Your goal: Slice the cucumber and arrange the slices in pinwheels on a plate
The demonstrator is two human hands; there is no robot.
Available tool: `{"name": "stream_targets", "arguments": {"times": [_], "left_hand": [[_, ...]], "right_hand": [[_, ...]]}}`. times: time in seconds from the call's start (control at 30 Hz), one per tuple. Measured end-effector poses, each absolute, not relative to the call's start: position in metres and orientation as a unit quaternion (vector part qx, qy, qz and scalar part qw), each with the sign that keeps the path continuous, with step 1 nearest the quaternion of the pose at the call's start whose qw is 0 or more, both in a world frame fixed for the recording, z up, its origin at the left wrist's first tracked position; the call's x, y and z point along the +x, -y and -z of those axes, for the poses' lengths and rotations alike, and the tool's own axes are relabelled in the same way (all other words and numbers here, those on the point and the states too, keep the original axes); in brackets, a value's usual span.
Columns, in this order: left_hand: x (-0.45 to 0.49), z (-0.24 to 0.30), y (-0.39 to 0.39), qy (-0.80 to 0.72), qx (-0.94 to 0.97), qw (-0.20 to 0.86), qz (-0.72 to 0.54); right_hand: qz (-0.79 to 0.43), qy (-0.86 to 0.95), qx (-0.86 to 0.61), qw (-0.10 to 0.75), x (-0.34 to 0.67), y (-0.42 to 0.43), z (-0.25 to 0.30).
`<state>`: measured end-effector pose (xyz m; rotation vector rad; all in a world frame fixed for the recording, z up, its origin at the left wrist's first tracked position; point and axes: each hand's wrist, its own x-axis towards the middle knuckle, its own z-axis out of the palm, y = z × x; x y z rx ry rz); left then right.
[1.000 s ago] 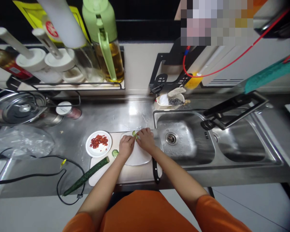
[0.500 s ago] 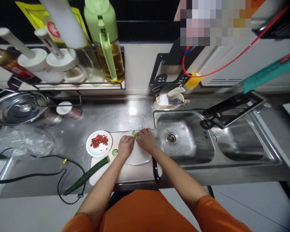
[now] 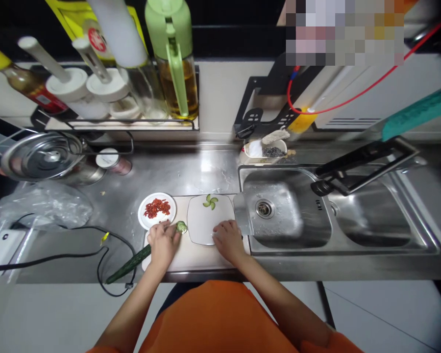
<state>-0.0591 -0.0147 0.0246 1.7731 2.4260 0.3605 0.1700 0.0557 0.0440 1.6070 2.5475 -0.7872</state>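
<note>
My left hand (image 3: 164, 241) is over the left part of the cutting board (image 3: 187, 257), its fingers slightly apart and touching a few cucumber slices (image 3: 182, 226). Behind and below this hand lies the uncut cucumber (image 3: 129, 264), partly covered by it. My right hand (image 3: 229, 241) rests with loosely spread fingers on the right edge of a white square plate (image 3: 202, 228). Several thin cucumber pieces (image 3: 210, 201) form a pinwheel near the plate's far edge. Beside my right hand, a wide knife blade (image 3: 244, 215) juts over the sink rim; its handle is mostly hidden.
A round white plate (image 3: 142, 215) of chopped red pieces (image 3: 157, 209) overlaps the board's left corner. The double sink (image 3: 297, 245) lies to the right. A black cable (image 3: 77, 252), a plastic bag (image 3: 44, 206) and a lidded pot (image 3: 44, 162) occupy the left; condiments stand behind.
My left hand has moved left and nearer, from the cucumber pieces on the square plate to the slices on the board. My right hand has drawn back to the plate's right edge.
</note>
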Motion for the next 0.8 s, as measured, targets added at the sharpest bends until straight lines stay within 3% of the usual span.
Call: {"name": "stream_targets", "arguments": {"times": [0.37, 0.6, 0.8], "left_hand": [[-0.05, -0.02, 0.01, -0.798, 0.587, 0.085, -0.11], [-0.051, -0.017, 0.01, -0.795, 0.575, 0.094, -0.168], [-0.053, -0.033, 0.009, -0.751, 0.55, 0.255, -0.264]], "right_hand": [[0.255, -0.833, 0.492, 0.002, 0.162, -0.041, -0.043], [0.259, -0.834, 0.486, 0.002, 0.161, -0.041, -0.046], [0.315, -0.821, 0.474, -0.047, 0.151, -0.051, -0.047]]}}
